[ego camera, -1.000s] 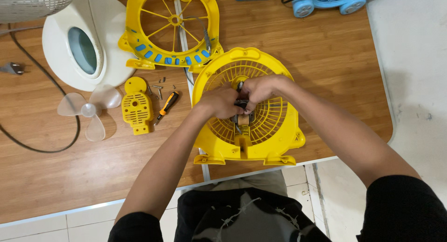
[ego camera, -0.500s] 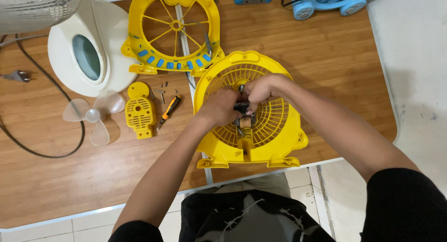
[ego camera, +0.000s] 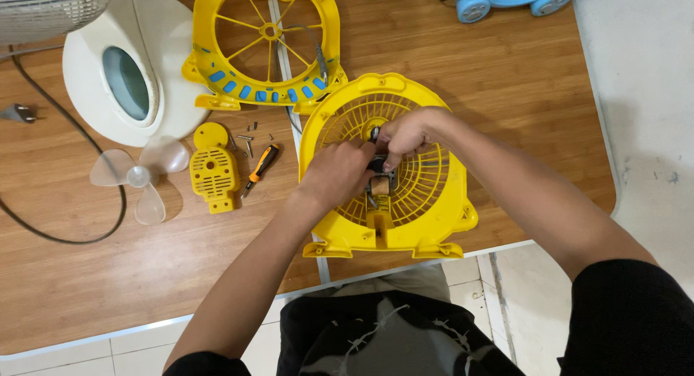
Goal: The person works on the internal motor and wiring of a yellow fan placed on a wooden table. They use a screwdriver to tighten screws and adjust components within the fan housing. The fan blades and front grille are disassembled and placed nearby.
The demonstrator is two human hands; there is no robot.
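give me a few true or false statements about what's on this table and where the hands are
1. Both hands, left and right, are at the middle of the yellow grille. True.
2. The screwdriver is in the right hand. False: it lies on the table.
3. The clear blade is mounted on the grille. False: it lies apart, on the left.
4. A second yellow frame lies behind the grille. True.

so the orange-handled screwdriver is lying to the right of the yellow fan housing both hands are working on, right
Not quite. In the head view the orange-handled screwdriver lies to the left of the yellow fan housing, beside the small yellow cover. Both the left hand and right hand are at the housing's centre.
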